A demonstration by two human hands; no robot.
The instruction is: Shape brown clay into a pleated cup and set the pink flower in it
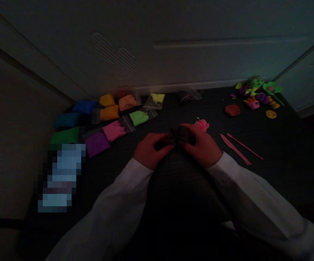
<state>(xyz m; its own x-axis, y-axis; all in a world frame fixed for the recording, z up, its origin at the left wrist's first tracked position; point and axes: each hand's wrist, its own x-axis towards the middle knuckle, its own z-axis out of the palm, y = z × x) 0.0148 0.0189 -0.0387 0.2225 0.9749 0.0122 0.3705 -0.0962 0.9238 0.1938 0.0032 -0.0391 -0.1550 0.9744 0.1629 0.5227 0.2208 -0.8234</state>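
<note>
Both my hands meet over a dark ribbed mat (282,152) in dim light. My left hand (150,148) and my right hand (203,145) are closed together on a dark lump of clay (179,135), fingers pinching it from both sides. A small pink textured clay piece (202,125) lies just behind my right hand. Two pink modelling tools (235,148) lie to the right of my right hand.
Several small bags of coloured clay (113,112) lie at the back left: blue, green, purple, pink, orange, yellow. A red clay lump (232,110) and a colourful clay model (257,92) sit at the back right. A white panel (173,54) stands behind.
</note>
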